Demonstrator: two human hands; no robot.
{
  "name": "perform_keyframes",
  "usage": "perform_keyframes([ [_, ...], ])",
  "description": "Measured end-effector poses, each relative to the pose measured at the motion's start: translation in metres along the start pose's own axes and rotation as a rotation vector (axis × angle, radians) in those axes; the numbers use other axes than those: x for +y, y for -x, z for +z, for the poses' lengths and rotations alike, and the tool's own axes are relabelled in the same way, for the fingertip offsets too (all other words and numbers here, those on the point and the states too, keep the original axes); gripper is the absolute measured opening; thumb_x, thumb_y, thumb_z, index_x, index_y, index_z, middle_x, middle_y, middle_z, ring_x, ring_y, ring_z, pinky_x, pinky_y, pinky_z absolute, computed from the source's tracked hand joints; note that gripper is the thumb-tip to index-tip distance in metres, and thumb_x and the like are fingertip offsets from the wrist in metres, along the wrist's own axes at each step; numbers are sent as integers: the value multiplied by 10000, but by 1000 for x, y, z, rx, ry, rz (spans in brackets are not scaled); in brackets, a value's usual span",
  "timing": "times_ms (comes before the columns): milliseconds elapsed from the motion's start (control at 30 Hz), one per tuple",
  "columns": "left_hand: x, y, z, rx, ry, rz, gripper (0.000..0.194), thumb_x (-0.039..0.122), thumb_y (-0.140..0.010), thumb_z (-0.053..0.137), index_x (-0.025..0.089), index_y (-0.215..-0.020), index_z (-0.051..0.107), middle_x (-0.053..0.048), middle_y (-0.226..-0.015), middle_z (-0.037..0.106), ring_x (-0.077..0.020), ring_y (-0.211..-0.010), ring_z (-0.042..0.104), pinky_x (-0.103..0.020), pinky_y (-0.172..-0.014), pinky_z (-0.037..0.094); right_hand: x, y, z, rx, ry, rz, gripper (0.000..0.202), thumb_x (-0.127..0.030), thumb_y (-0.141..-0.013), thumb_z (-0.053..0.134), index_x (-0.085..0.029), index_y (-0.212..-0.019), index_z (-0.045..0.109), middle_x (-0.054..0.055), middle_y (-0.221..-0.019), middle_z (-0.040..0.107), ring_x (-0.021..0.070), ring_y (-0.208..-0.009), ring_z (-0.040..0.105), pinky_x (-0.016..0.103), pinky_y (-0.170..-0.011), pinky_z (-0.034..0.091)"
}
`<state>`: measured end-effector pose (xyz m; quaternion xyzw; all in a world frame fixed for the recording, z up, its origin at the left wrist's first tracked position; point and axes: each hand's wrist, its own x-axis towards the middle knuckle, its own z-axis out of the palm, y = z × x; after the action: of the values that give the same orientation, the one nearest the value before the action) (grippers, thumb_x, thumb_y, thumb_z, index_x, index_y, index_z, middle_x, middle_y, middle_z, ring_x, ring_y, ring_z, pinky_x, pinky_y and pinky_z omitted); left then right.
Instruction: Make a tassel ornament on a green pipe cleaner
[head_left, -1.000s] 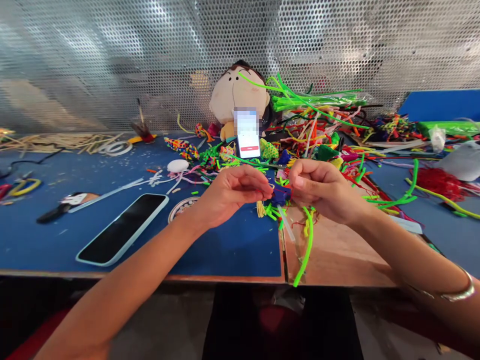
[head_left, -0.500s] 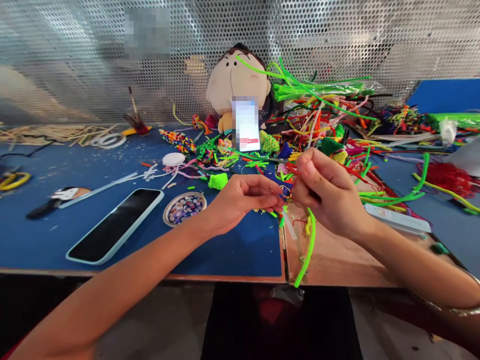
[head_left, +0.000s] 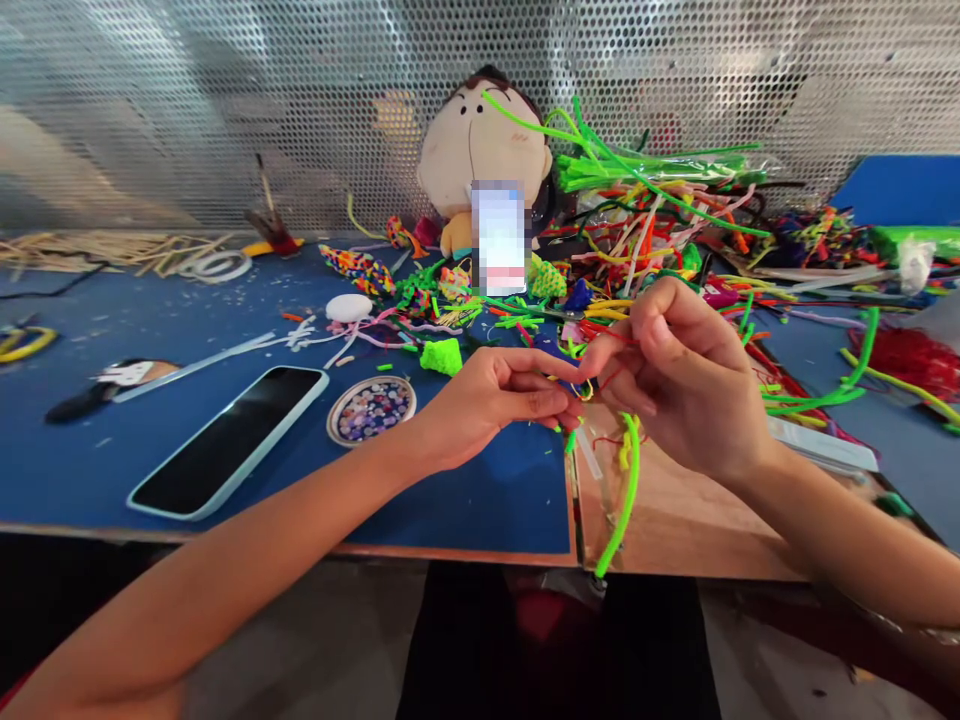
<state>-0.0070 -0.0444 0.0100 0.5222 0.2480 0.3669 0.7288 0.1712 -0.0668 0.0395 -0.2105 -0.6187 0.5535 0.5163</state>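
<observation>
While the left hand (head_left: 491,410) pinches a small yellow loop (head_left: 586,391), the right hand (head_left: 686,385) stands beside it, thumb and forefinger pressed together, apparently on a red thread (head_left: 616,376). Place: loop and thread held over the desk (head_left: 465,505), beyond the seam's front end; anything smaller, hidden by fingers. Changed within the second: both hands farther right, right thumb farther from the left fingertips; dish of beads (head_left: 371,410) and green clump (head_left: 441,356) uncovered. Meaning, as judged: thread being drawn out, strand curved, not yet taut. Edges: pale-cased phone (head_left: 229,440), one corner near the desk's front edge, left part; bright green stem (head_left: 630,500), bent across the wooden panel (head_left: 697,535), lower end at the front edge. Room for moving: blue surface between phone and seam; panel below the right hand. Tighter: the desk's back edge, heaped with coloured stems (head_left: 649,225)
</observation>
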Motion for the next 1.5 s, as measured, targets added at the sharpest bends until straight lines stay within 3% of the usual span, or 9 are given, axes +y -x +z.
perform_keyframes([
  [133,1,1,2,6,33,-45,210,193,-660,795,141,-843,704,-9,-679,727,-106,-651,691,-172,-620,526,3,2,-1,-37,10,-55,228,-311,-882,569,-223,-745,410,-30,-678,595,45,-414,367,205,-391,240],
  [400,1,-1,1,22,101,-66,227,206,-649,804,150,-848,710,-5,-670,715,-110,-641,680,-206,-651,533,7,9,-4,-60,162,-145,211,-336,-871,587,-222,-743,464,-1,-660,606,86,-448,416,264,-436,339],
  [600,3,0,1,51,122,13,182,249,-623,823,176,-762,733,9,-668,709,-99,-613,669,-215,-648,549,13,11,-5,-59,212,-166,203,-310,-878,575,-207,-734,475,18,-689,639,96,-483,459,274,-473,368],
  [767,4,-1,-1,71,114,94,196,259,-602,836,195,-763,744,25,-639,697,-74,-607,660,-173,-624,545,16,13,-3,-75,171,-168,187,-284,-893,548,-199,-742,477,49,-834,691,74,-470,434,264,-455,351],
  [1033,6,-3,-1,102,123,123,153,241,-615,827,162,-694,723,11,-625,696,-77,-590,662,-152,-594,544,16,13,-5,-58,244,-160,164,-248,-883,561,-177,-737,540,28,-712,682,63,-475,434,232,-453,335],
  [1167,7,-4,-1,191,55,208,182,249,-581,842,150,-649,706,8,-612,672,-76,-566,630,-173,-584,533,12,8,-4,-49,357,-87,205,-297,-864,580,-175,-706,532,9,-621,626,67,-484,454,223,-446,328],
  [1300,6,-5,-2,258,-100,329,187,286,-605,824,154,-629,694,2,-623,660,-79,-573,602,-194,-584,511,8,3,3,8,417,43,235,-393,-828,609,-213,-826,458,-71,-501,500,76,-423,440,211,-406,297],
  [1400,3,-4,-2,284,-245,421,116,252,-653,786,167,-660,707,2,-669,674,-82,-608,595,-202,-617,499,11,3,7,40,599,86,318,-371,-766,685,-217,-910,446,-73,-569,535,73,-440,444,212,-423,308],
  [1500,-1,-4,-1,277,-350,469,44,223,-702,742,186,-697,718,7,-709,683,-94,-673,608,-213,-671,494,17,4,9,87,828,6,223,-307,-776,677,-198,-858,500,-26,-705,610,74,-526,477,226,-507,361],
])
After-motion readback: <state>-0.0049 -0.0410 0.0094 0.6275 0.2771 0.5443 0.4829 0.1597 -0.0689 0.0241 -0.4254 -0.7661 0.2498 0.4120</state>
